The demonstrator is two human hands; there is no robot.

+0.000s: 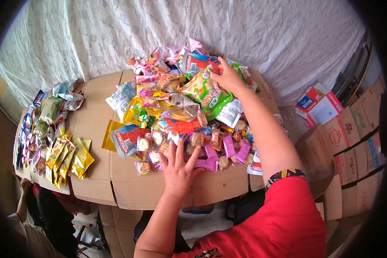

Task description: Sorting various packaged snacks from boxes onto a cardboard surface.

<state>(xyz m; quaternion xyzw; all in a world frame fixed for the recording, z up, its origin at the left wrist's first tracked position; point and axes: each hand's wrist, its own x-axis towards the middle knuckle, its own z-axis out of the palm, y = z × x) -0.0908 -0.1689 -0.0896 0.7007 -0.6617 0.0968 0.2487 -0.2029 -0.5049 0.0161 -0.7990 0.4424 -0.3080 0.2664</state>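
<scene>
A heap of wrapped snacks lies in front of me on a cardboard-covered table (135,193). My left hand (180,171) rests at the heap's near edge with fingers spread, holding nothing. Around it are small wrapped cakes (143,167) and purple packets (206,163). Farther back, my right hand (230,77) is at the upper edge of a yellow-green snack bag (206,93). Its thumb lies over the bag and its forefinger reaches across a red-and-blue packet (200,63). The other fingers are hidden, so a grip on the bag cannot be confirmed.
At the left, a second pile has gold packets (63,156) and green-and-clear packets (50,109). A pale curtain (148,29) hangs behind the table. Cardboard boxes (345,129) stand at the right, with an opened red-and-white carton (321,104). Another person's arm (22,196) shows lower left.
</scene>
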